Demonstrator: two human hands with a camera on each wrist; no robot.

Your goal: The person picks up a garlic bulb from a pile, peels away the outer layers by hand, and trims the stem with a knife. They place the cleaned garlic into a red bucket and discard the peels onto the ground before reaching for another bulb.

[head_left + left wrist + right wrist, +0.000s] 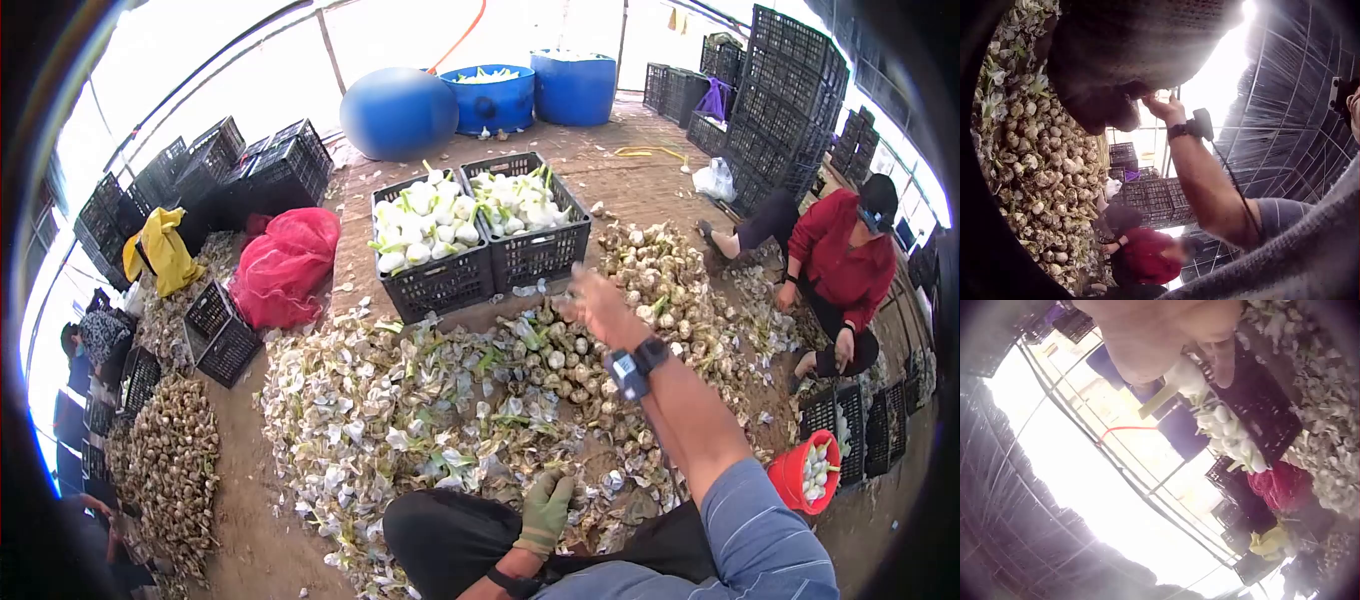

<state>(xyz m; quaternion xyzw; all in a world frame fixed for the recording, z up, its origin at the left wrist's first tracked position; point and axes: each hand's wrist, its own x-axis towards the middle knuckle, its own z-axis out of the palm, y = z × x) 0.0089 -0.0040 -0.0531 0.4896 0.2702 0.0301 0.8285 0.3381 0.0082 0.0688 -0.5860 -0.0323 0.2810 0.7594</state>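
My bare right hand (605,310) reaches toward the near corner of the right black crate (540,255). In the right wrist view, this hand (1166,334) holds a white garlic bulb (1185,378) with its cut stem sticking out below the palm. Two crates stand side by side, heaped with peeled white bulbs (430,215). My gloved left hand (546,512) is low by my knee, over loose peelings, its fingers loosely bent with nothing seen in them. The left wrist view shows the glove (1110,69) large and dark. Unpeeled bulbs (660,280) lie heaped at right.
Peelings (370,400) cover the ground before me. Blue barrels (575,88) stand at the back, beside stacked black crates (785,100). A person in red (840,255) sits at right near a red bucket (805,472). Red netting (287,265) and another bulb heap (175,460) lie at left.
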